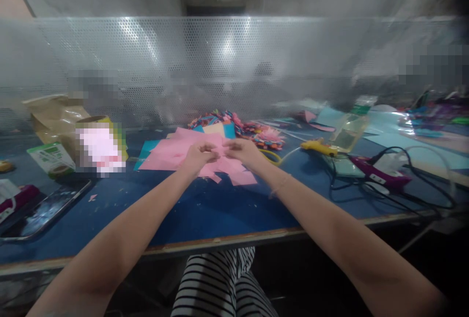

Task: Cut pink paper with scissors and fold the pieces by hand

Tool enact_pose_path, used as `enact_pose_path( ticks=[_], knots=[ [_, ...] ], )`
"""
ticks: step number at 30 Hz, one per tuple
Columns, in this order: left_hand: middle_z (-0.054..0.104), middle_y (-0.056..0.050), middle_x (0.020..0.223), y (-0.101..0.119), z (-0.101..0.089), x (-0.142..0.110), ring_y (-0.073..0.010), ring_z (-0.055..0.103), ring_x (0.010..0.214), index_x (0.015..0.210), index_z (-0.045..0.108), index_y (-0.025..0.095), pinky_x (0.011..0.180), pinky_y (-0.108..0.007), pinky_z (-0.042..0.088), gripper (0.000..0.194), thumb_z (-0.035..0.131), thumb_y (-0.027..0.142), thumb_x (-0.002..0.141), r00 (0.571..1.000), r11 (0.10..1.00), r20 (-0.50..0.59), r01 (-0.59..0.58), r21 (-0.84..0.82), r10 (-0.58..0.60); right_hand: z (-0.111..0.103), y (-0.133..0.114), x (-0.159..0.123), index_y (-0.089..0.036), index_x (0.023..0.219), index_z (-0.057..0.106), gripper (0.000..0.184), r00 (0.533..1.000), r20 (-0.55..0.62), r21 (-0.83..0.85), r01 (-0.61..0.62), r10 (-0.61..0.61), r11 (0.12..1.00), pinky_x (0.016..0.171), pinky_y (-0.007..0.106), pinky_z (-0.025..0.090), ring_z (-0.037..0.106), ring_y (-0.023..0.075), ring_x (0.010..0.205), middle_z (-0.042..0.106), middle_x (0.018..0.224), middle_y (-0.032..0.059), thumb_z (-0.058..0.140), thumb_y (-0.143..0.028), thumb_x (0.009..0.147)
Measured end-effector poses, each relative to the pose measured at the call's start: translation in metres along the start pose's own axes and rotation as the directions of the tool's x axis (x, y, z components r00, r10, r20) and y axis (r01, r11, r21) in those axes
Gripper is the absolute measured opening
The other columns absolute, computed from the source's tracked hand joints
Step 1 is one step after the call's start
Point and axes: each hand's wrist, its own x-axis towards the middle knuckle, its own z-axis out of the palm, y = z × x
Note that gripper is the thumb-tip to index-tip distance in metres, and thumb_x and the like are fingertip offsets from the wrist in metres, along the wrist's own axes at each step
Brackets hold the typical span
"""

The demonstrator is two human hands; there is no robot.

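Both hands meet over a loose pile of pink paper sheets (pixel 164 153) at the middle of the blue table. My left hand (pixel 200 156) is closed, its thumb and fingers pinched at a piece of pink paper. Opposite it, my right hand (pixel 244 153) pinches at pink paper too, fingertips a short gap from the left ones. The piece between them blends with the pile, so its outline is unclear. Small pink offcuts (pixel 242 177) lie just below the hands. Blue sheets (pixel 146 153) show under the pile, and a heap of multicoloured paper fringe (pixel 264 136) sits behind.
Right: a yellow glue gun (pixel 318 148), a clear bottle (pixel 349 131), a purple power strip (pixel 383 173) with black cables, and light blue sheets (pixel 421 148). Left: a phone (pixel 47 209), a green-white box (pixel 51 158) and a brown paper bag (pixel 54 116). A perforated metal screen (pixel 220 63) stands behind.
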Motion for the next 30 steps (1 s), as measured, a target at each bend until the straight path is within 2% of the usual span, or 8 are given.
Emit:
enact_pose_path(
  ticks=[4, 8, 10, 14, 18, 22, 26, 30],
  knots=[
    [0.057, 0.000, 0.056, -0.002, -0.001, 0.001, -0.0126, 0.058, 0.055, 0.071, 0.055, 0.010, 0.061, -0.031, 0.049, 0.029, 0.067, 0.015, 0.045, 1.000, 0.999, 0.005, -0.030, 0.039, 0.030, -0.001, 0.002, 0.001, -0.013, 0.083, 0.059, 0.027, 0.999, 0.019, -0.084, 0.029, -0.028, 0.996, 0.067, 0.029, 0.048, 0.056, 0.0099, 0.063, 0.058, 0.068, 0.0009, 0.061, -0.021, 0.057],
    [0.058, -0.001, 0.058, -0.004, 0.000, 0.002, -0.0119, 0.057, 0.053, 0.071, 0.056, 0.011, 0.058, -0.029, 0.049, 0.026, 0.066, 0.015, 0.047, 0.997, 0.987, 0.008, -0.077, 0.143, 0.077, -0.001, 0.005, 0.003, -0.013, 0.080, 0.060, 0.024, 0.986, 0.016, -0.282, 0.165, -0.167, 0.945, 0.065, 0.026, 0.045, 0.055, 0.0118, 0.068, 0.060, 0.077, 0.0040, 0.059, -0.026, 0.059],
    [0.058, -0.001, 0.060, -0.006, 0.001, 0.002, -0.0116, 0.057, 0.052, 0.070, 0.057, 0.011, 0.056, -0.028, 0.048, 0.024, 0.066, 0.016, 0.049, 0.995, 0.977, 0.018, -0.099, 0.189, 0.097, -0.001, 0.003, 0.002, -0.013, 0.074, 0.060, 0.021, 0.981, 0.030, -0.358, 0.191, -0.194, 0.914, 0.061, 0.025, 0.043, 0.053, 0.0113, 0.064, 0.059, 0.072, 0.0037, 0.057, -0.029, 0.062],
    [0.057, -0.001, 0.063, -0.012, 0.000, 0.003, -0.0109, 0.057, 0.052, 0.073, 0.057, 0.013, 0.055, -0.026, 0.048, 0.026, 0.066, 0.016, 0.049, 0.992, 0.962, 0.033, -0.129, 0.240, 0.125, 0.000, -0.002, -0.001, -0.013, 0.065, 0.060, 0.017, 0.984, 0.048, -0.434, 0.173, -0.170, 0.884, 0.053, 0.022, 0.038, 0.049, 0.0093, 0.054, 0.056, 0.059, 0.0014, 0.053, -0.028, 0.065],
    [0.058, -0.001, 0.060, -0.013, 0.000, 0.003, -0.0120, 0.057, 0.054, 0.075, 0.057, 0.012, 0.057, -0.028, 0.049, 0.029, 0.068, 0.018, 0.049, 0.992, 0.969, 0.070, -0.118, 0.215, 0.105, 0.000, -0.005, -0.001, -0.013, 0.062, 0.060, 0.014, 0.987, 0.038, -0.455, 0.154, -0.154, 0.877, 0.051, 0.021, 0.036, 0.047, 0.0089, 0.052, 0.056, 0.056, 0.0004, 0.054, -0.026, 0.064],
    [0.060, -0.003, 0.061, -0.007, 0.004, -0.002, -0.0136, 0.059, 0.056, 0.070, 0.057, 0.011, 0.060, -0.031, 0.050, 0.023, 0.064, 0.028, 0.056, 0.991, 0.985, 0.116, -0.085, 0.149, 0.068, 0.000, -0.005, -0.001, -0.013, 0.060, 0.060, 0.014, 0.986, 0.036, -0.464, 0.159, -0.160, 0.872, 0.052, 0.021, 0.037, 0.048, 0.0092, 0.054, 0.057, 0.057, 0.0007, 0.054, -0.025, 0.063],
    [0.059, -0.003, 0.060, -0.001, 0.003, -0.004, -0.0131, 0.059, 0.056, 0.066, 0.059, 0.011, 0.058, -0.028, 0.050, 0.020, 0.063, 0.029, 0.057, 0.994, 0.973, 0.101, -0.069, 0.220, 0.048, -0.001, -0.005, -0.001, -0.012, 0.062, 0.062, 0.014, 0.992, 0.040, -0.431, 0.126, -0.120, 0.893, 0.053, 0.021, 0.038, 0.049, 0.0093, 0.054, 0.058, 0.058, 0.0016, 0.056, -0.026, 0.062],
    [0.060, -0.003, 0.061, -0.001, -0.002, -0.001, -0.0105, 0.056, 0.054, 0.066, 0.062, 0.012, 0.056, -0.024, 0.048, 0.018, 0.063, 0.029, 0.057, 0.991, 0.952, 0.105, -0.105, 0.288, 0.077, 0.000, -0.007, -0.002, -0.012, 0.065, 0.063, 0.018, 0.998, 0.033, -0.353, 0.060, -0.052, 0.934, 0.052, 0.022, 0.040, 0.049, 0.0094, 0.052, 0.058, 0.056, 0.0018, 0.059, -0.028, 0.059]
  ],
)
